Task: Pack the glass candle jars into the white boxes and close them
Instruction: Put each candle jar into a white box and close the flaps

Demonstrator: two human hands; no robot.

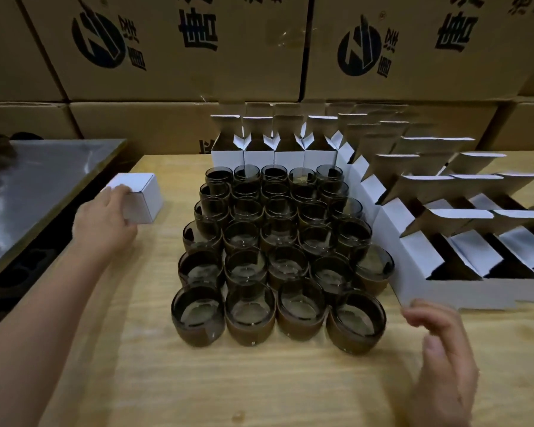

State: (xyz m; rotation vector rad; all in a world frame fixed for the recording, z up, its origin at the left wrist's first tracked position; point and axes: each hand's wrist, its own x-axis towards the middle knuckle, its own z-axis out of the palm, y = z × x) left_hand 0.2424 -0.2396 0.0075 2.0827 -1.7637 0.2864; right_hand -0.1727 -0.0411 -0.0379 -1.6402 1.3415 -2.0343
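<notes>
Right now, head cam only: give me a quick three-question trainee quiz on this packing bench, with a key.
1. True or false: the right hand is gripping something.
2. Which holds the closed white box? A) the left hand B) the right hand C) neither, it lies alone on the table
3. Short answer: where do the open white boxes stand relative to the block of candle jars?

Key: 1 false, its fingers are spread and empty; 2 A; 3 behind the jars and along their right side.
</notes>
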